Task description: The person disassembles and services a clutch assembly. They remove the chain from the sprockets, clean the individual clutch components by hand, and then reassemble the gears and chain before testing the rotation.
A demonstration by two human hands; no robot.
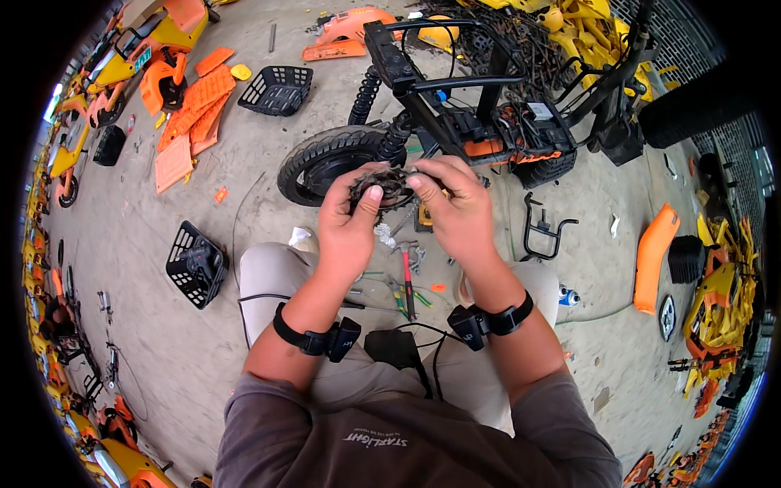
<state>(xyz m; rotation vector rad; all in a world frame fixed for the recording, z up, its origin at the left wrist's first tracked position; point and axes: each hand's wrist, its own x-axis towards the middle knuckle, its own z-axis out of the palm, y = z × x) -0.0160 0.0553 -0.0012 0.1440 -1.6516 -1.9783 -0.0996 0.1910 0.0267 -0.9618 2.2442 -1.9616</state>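
Left hand [346, 215] is curled around a dark round part [394, 186], held up in front of the wheel [303, 167]; its right edge is pinched by the right hand [455, 199]. Probably light, stiff and greasy, it is best gripped by the rim.

between the left hand [352, 213] and right hand [457, 203] sits the part [392, 185], wheel [317, 169] beyond, basket [182, 275] left, rack [543, 229] right.
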